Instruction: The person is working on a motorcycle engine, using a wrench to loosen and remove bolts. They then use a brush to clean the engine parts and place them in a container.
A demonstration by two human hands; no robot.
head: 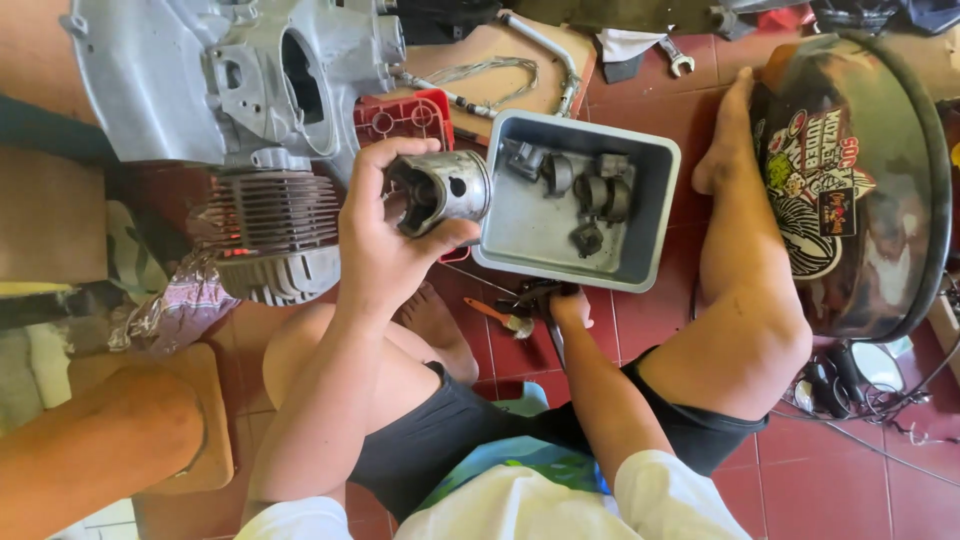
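Note:
My left hand [385, 240] grips a grey metal piston [440, 190], held up with its hollow open end turned toward me, just left of a grey rectangular tray [530, 235]. My right hand [568, 305] is low on the red tiled floor under the tray's near edge, its fingers curled around a dark tool [530, 298] that is mostly hidden. Several small metal parts [585, 190] lie inside the tray.
A grey engine casing [240, 75] and a finned cylinder [275, 235] sit to the left. A small brush [500, 317] lies on the tiles. A rounded painted cover [850, 190] stands right; another person's leg [100, 440] is at lower left. Wrench [678, 60] and cables lie beyond.

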